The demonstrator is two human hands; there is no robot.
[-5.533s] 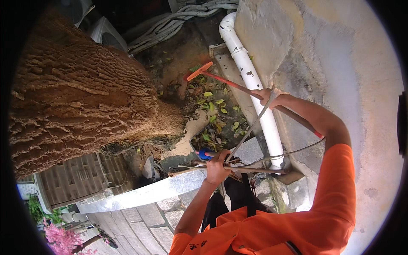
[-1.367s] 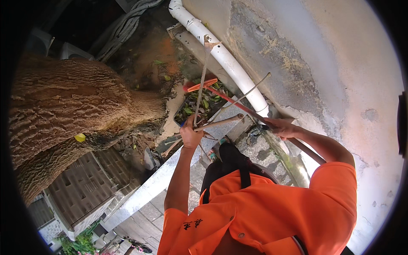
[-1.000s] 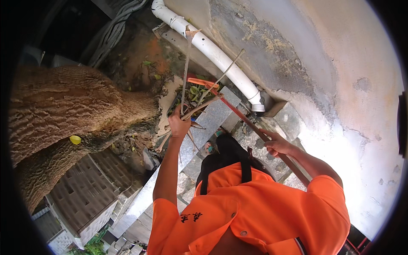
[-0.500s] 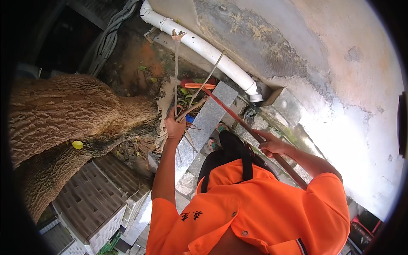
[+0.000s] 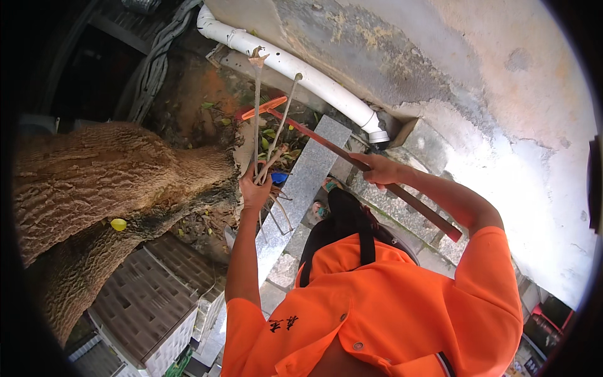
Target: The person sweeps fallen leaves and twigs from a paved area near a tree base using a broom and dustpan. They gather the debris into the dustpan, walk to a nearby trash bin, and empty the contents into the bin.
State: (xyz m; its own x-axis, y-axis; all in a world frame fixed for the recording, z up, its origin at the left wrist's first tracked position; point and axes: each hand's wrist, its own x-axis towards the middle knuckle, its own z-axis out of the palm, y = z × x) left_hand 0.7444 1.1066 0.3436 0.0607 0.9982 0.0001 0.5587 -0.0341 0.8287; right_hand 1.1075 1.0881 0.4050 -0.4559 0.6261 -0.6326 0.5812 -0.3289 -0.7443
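Left of the grey stone slab (image 5: 304,185), the left forearm reaches up from below, and the left hand (image 5: 255,191) is closed around a bundle of sticks (image 5: 256,125). Right of the slab, the right arm bends at the elbow, its hand angled inward; the right hand (image 5: 380,169) wraps around the handle of a broom (image 5: 333,147).

Well left of the slab lies the rough tree trunk (image 5: 113,182), a yellow leaf (image 5: 118,224) against it. Fallen leaves (image 5: 269,133) sit just left of the slab's far end, near a blue object (image 5: 279,178) too covered to identify. Beyond that end runs a white pipe (image 5: 301,72), with the stained wall (image 5: 477,75) farther right.

The sticks rise past the left hand's fingers, left of the slab, and cross before the broom's orange head. From the right hand, the handle slants leftward over the slab to that head.
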